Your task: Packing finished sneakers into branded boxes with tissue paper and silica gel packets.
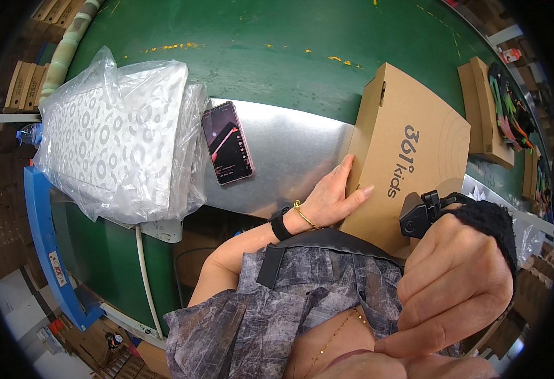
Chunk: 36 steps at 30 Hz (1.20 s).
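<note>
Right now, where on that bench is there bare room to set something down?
The metal plate is bare between the phone and the box. The green belt beyond them is open too. It is crowded at the left, where the plastic bag lies, and at the box, where the left hand rests.

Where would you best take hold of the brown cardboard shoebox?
Probably by its two long sides, coming from above. The shoebox lies flat, lid up, on the green belt; the left hand already rests on its near-left side, so the opposite side is the free one.
</note>
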Motion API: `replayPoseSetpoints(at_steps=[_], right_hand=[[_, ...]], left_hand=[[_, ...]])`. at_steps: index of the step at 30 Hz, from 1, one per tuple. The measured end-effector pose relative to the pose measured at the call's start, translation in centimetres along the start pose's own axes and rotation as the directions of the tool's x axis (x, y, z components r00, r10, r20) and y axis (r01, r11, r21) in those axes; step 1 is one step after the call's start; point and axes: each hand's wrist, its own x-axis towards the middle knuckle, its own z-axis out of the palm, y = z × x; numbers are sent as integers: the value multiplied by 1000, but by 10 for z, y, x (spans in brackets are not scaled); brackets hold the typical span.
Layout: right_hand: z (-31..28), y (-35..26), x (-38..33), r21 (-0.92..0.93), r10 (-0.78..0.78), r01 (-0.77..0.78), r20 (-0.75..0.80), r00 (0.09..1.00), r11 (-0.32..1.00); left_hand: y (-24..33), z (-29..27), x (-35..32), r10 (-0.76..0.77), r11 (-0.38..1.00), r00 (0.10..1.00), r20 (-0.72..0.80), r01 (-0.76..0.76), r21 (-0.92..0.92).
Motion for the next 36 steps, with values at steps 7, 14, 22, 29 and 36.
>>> replayPoseSetpoints(at_steps=[7, 14, 22, 29, 36], right_hand=[[0, 0, 0, -3, 0, 0, 16, 1000, 1000], [1, 0, -1, -4, -3, 3, 0, 1000, 1000], [-2, 0, 1, -11, 4, -4, 29, 1000, 1000], [-1, -1, 1, -6, 13, -13, 31, 999, 1000], [-4, -2, 1, -8, 32, -31, 98, 995, 999]], left_hand=[[2, -1, 1, 14, 1000, 1000, 2, -14, -4], [2, -1, 1, -3, 1000, 1000, 8, 3, -13], [2, -2, 1, -14, 1000, 1000, 21, 14, -12], [1, -1, 1, 16, 1000, 1000, 5, -16, 4], [2, -2, 2, 6, 1000, 1000, 16, -5, -14]])
